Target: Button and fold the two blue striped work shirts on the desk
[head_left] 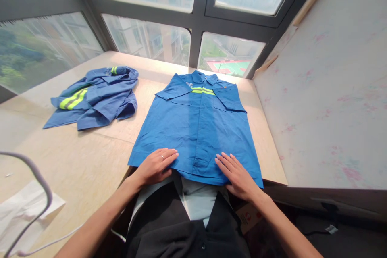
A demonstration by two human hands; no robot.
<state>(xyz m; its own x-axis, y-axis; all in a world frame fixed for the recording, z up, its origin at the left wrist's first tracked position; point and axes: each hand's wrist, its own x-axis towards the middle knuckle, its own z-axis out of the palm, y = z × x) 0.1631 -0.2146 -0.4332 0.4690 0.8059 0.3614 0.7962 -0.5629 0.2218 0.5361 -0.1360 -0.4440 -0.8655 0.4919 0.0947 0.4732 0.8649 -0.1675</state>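
A blue short-sleeved work shirt (181,129) lies front side up and spread flat, its collar toward the window. Yellow-and-grey reflective stripes cross its chest, and both sleeves are folded inward over the front. My left hand (159,165), with a ring on one finger, rests on the shirt's lower left, fingers stretched out. On the lower right lies my right hand (234,171), its fingers extended flat on the cloth and the thumb by the hem. The hem reaches the near edge of the wooden tabletop (102,157), close to my body.
A second blue garment (102,100) with yellow stripes lies crumpled to the left. White paper (27,209) and a grey cable (45,185) are at the near left. A flowered wall (326,88) bounds the right side; framed windows (148,38) stand behind.
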